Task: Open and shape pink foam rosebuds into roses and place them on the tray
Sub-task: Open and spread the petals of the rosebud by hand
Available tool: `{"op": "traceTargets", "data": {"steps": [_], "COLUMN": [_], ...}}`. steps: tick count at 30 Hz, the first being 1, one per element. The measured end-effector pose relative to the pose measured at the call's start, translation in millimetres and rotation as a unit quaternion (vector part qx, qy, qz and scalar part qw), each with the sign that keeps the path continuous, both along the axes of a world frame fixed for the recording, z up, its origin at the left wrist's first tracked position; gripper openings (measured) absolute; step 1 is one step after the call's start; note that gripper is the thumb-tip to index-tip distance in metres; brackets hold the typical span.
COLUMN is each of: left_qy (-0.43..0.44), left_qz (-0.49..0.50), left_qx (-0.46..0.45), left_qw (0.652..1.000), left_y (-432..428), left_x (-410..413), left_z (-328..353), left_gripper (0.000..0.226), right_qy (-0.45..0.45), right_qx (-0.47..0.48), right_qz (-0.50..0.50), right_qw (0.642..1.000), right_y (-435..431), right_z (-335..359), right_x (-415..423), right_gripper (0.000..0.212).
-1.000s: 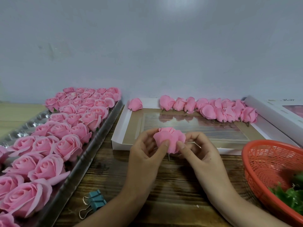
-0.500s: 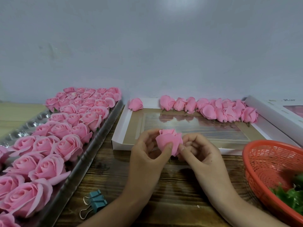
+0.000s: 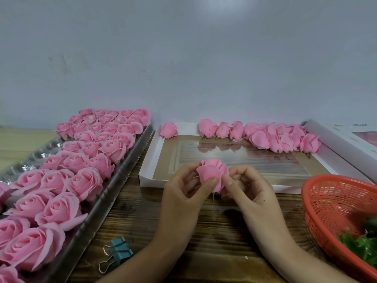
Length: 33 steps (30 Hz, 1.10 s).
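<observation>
Since a second ago the right hand [image 3: 248,186] has drawn in from its outward pull on a petal and now sits tight against the rosebud [image 3: 210,172], thumb and curled fingers pinching its right side. The left hand [image 3: 183,188] grips the other side, its thumb laid across the front petal. The rosebud is held between them, just above the wooden table [image 3: 214,231], with its short stem [image 3: 213,198] pointing down. Nearest me, a teal binder clip [image 3: 117,253] lies on the table by the left forearm. To the right is an orange basket [image 3: 326,201] with green leaves [image 3: 363,244] in it. Along the left runs the tray [image 3: 114,180], packed with opened roses [image 3: 81,160] in rows. Behind the hands lies a shallow white box lid [image 3: 149,164], and along its far edge is a row of closed buds [image 3: 265,135], one lone bud [image 3: 168,130] lying apart at the left corner. A second white box [image 3: 342,139] sits at the far right, against the pale wall [image 3: 183,58].
</observation>
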State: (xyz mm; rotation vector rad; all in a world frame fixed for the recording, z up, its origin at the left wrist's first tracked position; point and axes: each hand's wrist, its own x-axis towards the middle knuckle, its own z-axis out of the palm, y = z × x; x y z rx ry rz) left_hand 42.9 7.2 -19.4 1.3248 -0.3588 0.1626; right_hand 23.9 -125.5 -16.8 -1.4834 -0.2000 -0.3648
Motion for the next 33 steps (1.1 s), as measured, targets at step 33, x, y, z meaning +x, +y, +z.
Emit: {"op": "traceTargets", "data": {"steps": [33], "left_qy": [-0.024], "left_qz": [0.019], "left_qx": [0.062], "left_qw": [0.998], "left_y": [1.0], "left_x": [-3.2], "left_z": [2.2], "left_gripper": [0.028], "right_qy": [-0.008], "right_qx": [0.007], "right_qz": [0.014], "right_qw": [1.0], "right_y": [-0.2], "right_z": [2.8], "right_x": [-5.0], "right_gripper": [0.025]}}
